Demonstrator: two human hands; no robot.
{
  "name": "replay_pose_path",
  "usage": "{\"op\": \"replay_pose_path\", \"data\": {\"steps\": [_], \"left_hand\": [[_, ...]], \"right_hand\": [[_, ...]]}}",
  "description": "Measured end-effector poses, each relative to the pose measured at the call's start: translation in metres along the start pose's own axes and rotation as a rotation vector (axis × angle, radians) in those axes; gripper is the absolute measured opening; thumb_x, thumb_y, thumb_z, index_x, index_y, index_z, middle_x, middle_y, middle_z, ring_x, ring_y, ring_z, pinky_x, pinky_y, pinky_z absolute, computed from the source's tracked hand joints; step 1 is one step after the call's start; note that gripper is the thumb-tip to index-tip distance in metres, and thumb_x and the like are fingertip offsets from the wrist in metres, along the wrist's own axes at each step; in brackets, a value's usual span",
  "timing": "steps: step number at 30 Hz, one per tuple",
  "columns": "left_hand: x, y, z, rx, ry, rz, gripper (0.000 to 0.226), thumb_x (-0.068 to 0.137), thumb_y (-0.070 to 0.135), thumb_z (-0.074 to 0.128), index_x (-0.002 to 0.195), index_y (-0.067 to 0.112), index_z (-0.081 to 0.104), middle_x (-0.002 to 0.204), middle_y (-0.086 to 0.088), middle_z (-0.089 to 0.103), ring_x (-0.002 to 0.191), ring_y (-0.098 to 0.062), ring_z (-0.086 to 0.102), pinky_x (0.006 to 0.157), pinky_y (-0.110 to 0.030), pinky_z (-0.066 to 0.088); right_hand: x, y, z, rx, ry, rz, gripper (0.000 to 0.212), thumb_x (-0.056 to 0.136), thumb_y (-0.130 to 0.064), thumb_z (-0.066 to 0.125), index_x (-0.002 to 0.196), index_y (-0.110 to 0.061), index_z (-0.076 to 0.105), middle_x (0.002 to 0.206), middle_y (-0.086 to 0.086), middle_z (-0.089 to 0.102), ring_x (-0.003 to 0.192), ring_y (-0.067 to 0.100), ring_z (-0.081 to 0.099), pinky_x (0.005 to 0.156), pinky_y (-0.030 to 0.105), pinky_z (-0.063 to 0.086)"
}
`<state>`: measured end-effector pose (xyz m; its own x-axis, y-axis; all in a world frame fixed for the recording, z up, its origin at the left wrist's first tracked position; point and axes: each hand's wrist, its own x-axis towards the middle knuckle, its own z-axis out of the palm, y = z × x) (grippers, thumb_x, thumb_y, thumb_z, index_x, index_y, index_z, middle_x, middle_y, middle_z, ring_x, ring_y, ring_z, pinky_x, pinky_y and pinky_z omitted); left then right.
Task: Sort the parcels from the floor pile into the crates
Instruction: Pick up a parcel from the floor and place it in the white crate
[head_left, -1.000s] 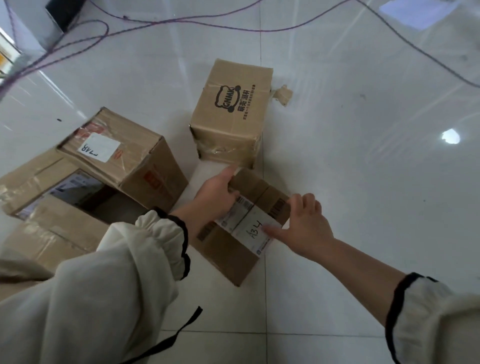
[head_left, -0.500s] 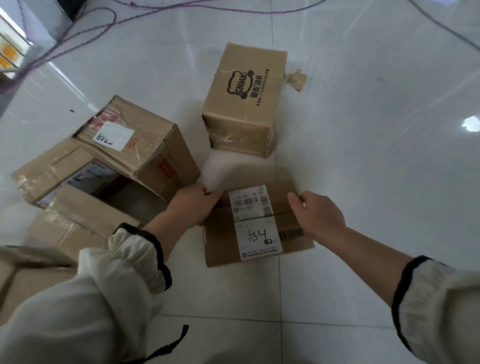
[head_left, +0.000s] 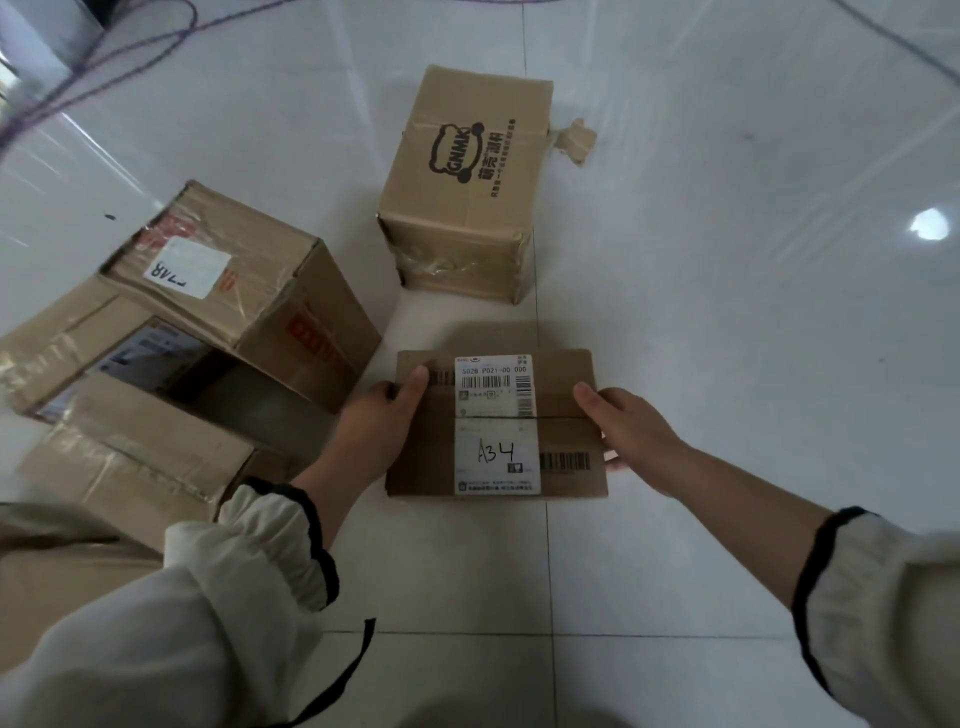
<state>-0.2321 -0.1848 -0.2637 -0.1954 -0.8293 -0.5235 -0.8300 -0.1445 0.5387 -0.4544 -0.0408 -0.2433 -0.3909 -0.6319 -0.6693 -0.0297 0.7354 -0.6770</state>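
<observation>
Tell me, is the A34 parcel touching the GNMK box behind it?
Apart. The head view shows a strip of bare floor between the A34 parcel and the GNMK box.

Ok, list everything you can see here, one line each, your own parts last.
A34 parcel: one, brown with white labels, centre, held at both side edges.
GNMK box: one, brown with black print, on the floor beyond the parcel.
pile boxes: at least three, brown, stacked at left; the top one has a white label.
cardboard scrap: one, brown, on the floor right of the GNMK box.
cables: several, purple, across the top of the view.
floor: white glossy tiles, under everything.
sleeves: two, cream with black cuffs, bottom corners.
left hand: grips the parcel's left edge.
right hand: grips its right edge.
</observation>
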Motion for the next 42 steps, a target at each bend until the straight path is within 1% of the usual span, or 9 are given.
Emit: {"op": "replay_pose_path", "data": {"steps": [4, 9, 13, 19, 27, 32, 35, 37, 42], "left_hand": [[0.001, -0.008, 0.006, -0.091, 0.039, -0.002, 0.061, 0.081, 0.077, 0.035, 0.091, 0.022, 0.06, 0.086, 0.0, 0.061, 0.081, -0.02, 0.058, 0.076, -0.034, 0.046], [0.003, -0.01, 0.005, -0.15, 0.059, 0.002, 0.057, 0.08, 0.074, 0.041, 0.077, 0.021, 0.06, 0.082, 0.002, 0.063, 0.079, -0.019, 0.06, 0.073, -0.033, 0.05], [-0.008, 0.014, -0.008, -0.166, 0.042, -0.004, 0.049, 0.082, 0.072, 0.042, 0.071, 0.025, 0.055, 0.08, 0.005, 0.06, 0.077, -0.015, 0.059, 0.068, -0.029, 0.045], [-0.06, 0.086, -0.073, -0.207, 0.028, 0.057, 0.047, 0.08, 0.073, 0.04, 0.072, 0.03, 0.057, 0.08, 0.007, 0.065, 0.075, -0.012, 0.064, 0.061, -0.025, 0.05], [-0.198, 0.248, -0.227, -0.217, 0.069, 0.173, 0.039, 0.088, 0.065, 0.041, 0.077, 0.032, 0.057, 0.074, 0.017, 0.056, 0.07, -0.001, 0.052, 0.055, -0.021, 0.038], [-0.333, 0.363, -0.34, -0.188, -0.033, 0.218, 0.045, 0.089, 0.065, 0.036, 0.088, 0.029, 0.062, 0.08, 0.009, 0.062, 0.079, -0.016, 0.061, 0.068, -0.031, 0.049], [-0.402, 0.419, -0.394, -0.161, -0.087, 0.252, 0.049, 0.088, 0.068, 0.033, 0.073, 0.028, 0.057, 0.078, 0.005, 0.064, 0.074, -0.014, 0.061, 0.058, -0.025, 0.046], [-0.437, 0.446, -0.42, -0.142, -0.095, 0.307, 0.047, 0.089, 0.067, 0.032, 0.072, 0.03, 0.055, 0.076, 0.003, 0.063, 0.071, -0.014, 0.06, 0.055, -0.024, 0.044], [-0.496, 0.477, -0.451, -0.083, -0.124, 0.419, 0.049, 0.087, 0.068, 0.034, 0.072, 0.026, 0.057, 0.083, 0.0, 0.065, 0.081, -0.024, 0.063, 0.076, -0.039, 0.054]], "right_hand": [[0.001, 0.005, 0.003, 0.065, -0.006, -0.015, 0.045, 0.089, -0.057, 0.045, 0.109, -0.018, 0.054, 0.1, 0.002, 0.065, 0.086, 0.016, 0.064, 0.063, 0.031, 0.053], [0.005, 0.009, 0.008, 0.05, 0.038, -0.042, 0.049, 0.087, -0.06, 0.043, 0.104, -0.017, 0.059, 0.099, 0.004, 0.067, 0.092, 0.023, 0.065, 0.083, 0.046, 0.055], [-0.005, -0.011, 0.001, 0.1, 0.063, 0.013, 0.039, 0.088, -0.059, 0.046, 0.087, -0.024, 0.063, 0.098, 0.004, 0.069, 0.091, 0.023, 0.065, 0.086, 0.041, 0.053], [-0.069, -0.083, -0.037, 0.26, 0.126, 0.081, 0.039, 0.089, -0.059, 0.046, 0.083, -0.025, 0.064, 0.088, -0.003, 0.069, 0.083, 0.014, 0.064, 0.069, 0.028, 0.047], [-0.257, -0.255, -0.147, 0.296, 0.141, 0.01, 0.034, 0.093, -0.033, 0.049, 0.103, -0.006, 0.065, 0.098, 0.008, 0.072, 0.094, 0.025, 0.067, 0.089, 0.044, 0.051], [-0.435, -0.365, -0.216, 0.303, 0.166, -0.012, 0.017, 0.093, -0.02, 0.048, 0.1, -0.021, 0.064, 0.098, 0.003, 0.071, 0.09, 0.018, 0.067, 0.077, 0.035, 0.053], [-0.528, -0.414, -0.247, 0.302, 0.214, -0.023, 0.02, 0.093, -0.018, 0.049, 0.111, -0.018, 0.059, 0.1, 0.001, 0.068, 0.095, 0.018, 0.064, 0.08, 0.035, 0.052], [-0.575, -0.435, -0.26, 0.309, 0.249, -0.037, 0.021, 0.093, -0.019, 0.049, 0.113, -0.019, 0.057, 0.099, -0.002, 0.066, 0.094, 0.014, 0.062, 0.072, 0.029, 0.048], [-0.664, -0.452, -0.264, 0.369, 0.436, -0.044, 0.019, 0.092, -0.022, 0.051, 0.111, -0.02, 0.056, 0.095, -0.003, 0.064, 0.086, 0.011, 0.058, 0.064, 0.023, 0.041]]}}
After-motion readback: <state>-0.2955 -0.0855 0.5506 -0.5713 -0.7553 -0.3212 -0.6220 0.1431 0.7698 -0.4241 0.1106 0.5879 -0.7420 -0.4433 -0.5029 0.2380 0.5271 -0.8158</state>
